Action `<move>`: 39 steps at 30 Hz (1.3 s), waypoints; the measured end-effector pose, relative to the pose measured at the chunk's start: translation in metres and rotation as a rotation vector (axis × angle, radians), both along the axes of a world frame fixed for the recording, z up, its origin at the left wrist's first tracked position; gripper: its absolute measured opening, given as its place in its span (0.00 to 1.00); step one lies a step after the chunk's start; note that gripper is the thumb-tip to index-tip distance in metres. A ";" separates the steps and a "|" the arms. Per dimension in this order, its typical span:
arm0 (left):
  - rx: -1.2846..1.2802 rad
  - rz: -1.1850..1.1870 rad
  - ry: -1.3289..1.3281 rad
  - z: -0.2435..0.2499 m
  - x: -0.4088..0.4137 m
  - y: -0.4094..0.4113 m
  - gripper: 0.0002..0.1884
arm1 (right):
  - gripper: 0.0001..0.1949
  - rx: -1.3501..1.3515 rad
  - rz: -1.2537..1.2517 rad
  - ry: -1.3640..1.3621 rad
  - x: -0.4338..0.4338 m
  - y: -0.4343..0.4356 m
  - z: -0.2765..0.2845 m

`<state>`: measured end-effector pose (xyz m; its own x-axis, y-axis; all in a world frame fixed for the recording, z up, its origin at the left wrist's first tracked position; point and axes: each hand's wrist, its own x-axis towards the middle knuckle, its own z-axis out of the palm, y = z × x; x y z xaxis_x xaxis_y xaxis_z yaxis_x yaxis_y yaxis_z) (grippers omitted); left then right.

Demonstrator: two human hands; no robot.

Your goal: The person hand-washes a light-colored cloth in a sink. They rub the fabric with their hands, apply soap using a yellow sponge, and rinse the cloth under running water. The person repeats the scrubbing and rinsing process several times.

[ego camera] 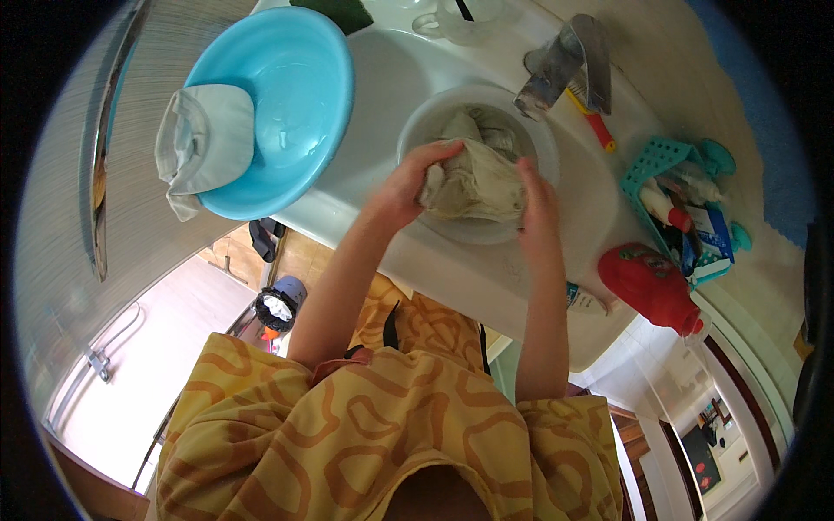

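Note:
My left hand [407, 182] and my right hand [539, 205] grip a wet, off-white cloth [488, 179] from its two sides. It is bunched up over a white round basin [475, 94], and more pale cloth [495, 135] sits in the basin behind it. The basin stands in the white sink [378, 84] below a metal faucet [554, 68]. To the left, a light-blue plastic basin [293, 130] rests on the sink's edge. A white fabric item [221, 127], perhaps a brimmed cap, hangs over its left rim.
A yellow-and-red-handled brush [596, 124] lies behind the faucet. At right are a teal perforated basket [651, 163] of toiletries, a red bottle [642, 280] and a tube [583, 298]. A glass mug [456, 23] and a green scouring pad [339, 13] lie at the back.

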<state>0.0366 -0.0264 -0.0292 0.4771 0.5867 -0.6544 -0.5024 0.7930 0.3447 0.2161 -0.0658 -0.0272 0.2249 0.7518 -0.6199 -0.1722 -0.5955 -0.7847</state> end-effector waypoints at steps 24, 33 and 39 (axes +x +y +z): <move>0.158 -0.267 0.422 -0.036 0.042 -0.033 0.15 | 0.22 0.105 0.251 -0.588 -0.010 0.030 -0.050; 0.554 -0.279 1.170 -0.103 0.047 -0.011 0.17 | 0.20 -0.098 0.568 -0.852 -0.024 0.018 -0.048; 0.463 -0.391 1.146 -0.113 0.063 0.006 0.17 | 0.19 -0.080 0.492 -0.805 -0.019 0.026 -0.096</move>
<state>0.0997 -0.0208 -0.1425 -0.0263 0.8166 -0.5765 0.4965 0.5112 0.7015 0.1971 -0.0401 -0.1230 0.2770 0.8381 -0.4700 0.6880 -0.5144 -0.5119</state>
